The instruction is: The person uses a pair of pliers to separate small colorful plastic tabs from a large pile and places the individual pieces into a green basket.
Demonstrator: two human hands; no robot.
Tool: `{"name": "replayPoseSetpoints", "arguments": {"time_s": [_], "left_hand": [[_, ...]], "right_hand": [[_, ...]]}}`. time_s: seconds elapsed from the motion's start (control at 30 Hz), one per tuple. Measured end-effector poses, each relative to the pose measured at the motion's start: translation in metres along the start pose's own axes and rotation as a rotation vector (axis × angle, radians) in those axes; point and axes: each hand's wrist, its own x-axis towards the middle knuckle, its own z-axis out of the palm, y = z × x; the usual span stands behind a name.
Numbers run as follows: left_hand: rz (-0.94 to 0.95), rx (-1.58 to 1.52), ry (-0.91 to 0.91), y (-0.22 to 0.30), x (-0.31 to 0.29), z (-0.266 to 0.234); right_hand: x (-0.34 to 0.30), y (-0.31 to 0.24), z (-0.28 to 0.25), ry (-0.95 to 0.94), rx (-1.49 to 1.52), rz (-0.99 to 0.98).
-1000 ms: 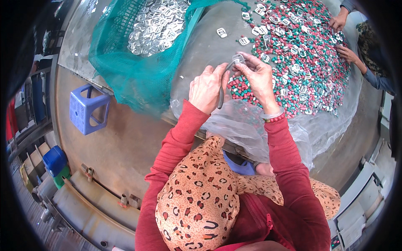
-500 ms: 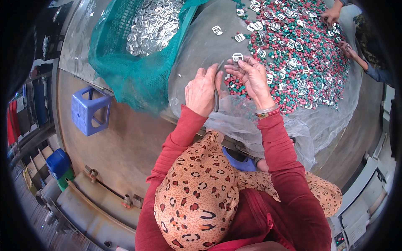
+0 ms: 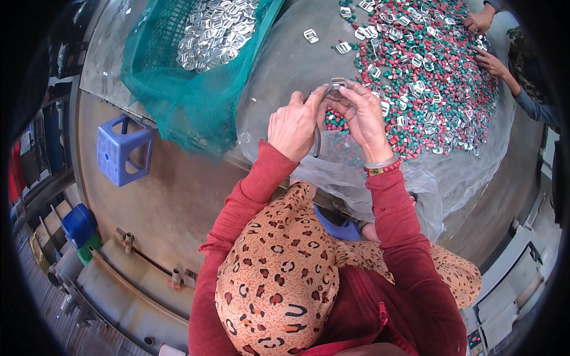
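Observation:
My left hand [image 3: 293,127] is closed round a thin, dark, curved metal tool [image 3: 317,143], whose lower end sticks out below the palm. My right hand [image 3: 367,118] pinches a silver slotted buckle [image 3: 338,82] between thumb and fingers. The two hands meet at this buckle, and the tool's upper end is near it, partly hidden by my fingers. Just beyond and to the right spreads a heap of small red and green pellets [image 3: 442,89] with many silver buckles mixed in. Two loose buckles, one of them a silver buckle [image 3: 310,36], lie on the bare surface beyond my hands.
A teal basket [image 3: 265,44] draped with green netting [image 3: 196,113] holds a pile of finished-looking silver buckles [image 3: 217,32] at the far left. Translucent sheeting [image 3: 409,178] hangs over the near edge. Another person's hands [image 3: 490,62] work at the heap's right. A blue stool [image 3: 123,151] stands left.
My left hand has moved right and up, bringing the tool to the buckle in my right hand. The buckle has tilted. The whole view has shifted slightly.

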Motion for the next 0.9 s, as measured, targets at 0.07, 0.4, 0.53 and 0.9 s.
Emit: {"name": "replayPoseSetpoints", "arguments": {"time_s": [0.07,0.4,0.53,0.9], "left_hand": [[-0.017,-0.005,-0.047,0.002,0.0,-0.004],[-0.098,0.087,-0.07,-0.003,-0.014,0.011],[-0.17,0.004,-0.076,-0.005,-0.02,0.023],[-0.026,-0.196,0.074,-0.026,-0.013,0.039]], "right_hand": [[-0.002,0.003,0.0,-0.001,-0.019,-0.014],[-0.001,0.033,0.006,0.109,-0.835,-0.374],[0.001,0.033,0.008,0.072,-0.986,-0.252],[0.026,0.03,-0.022,-0.008,-0.223,0.159]]}}
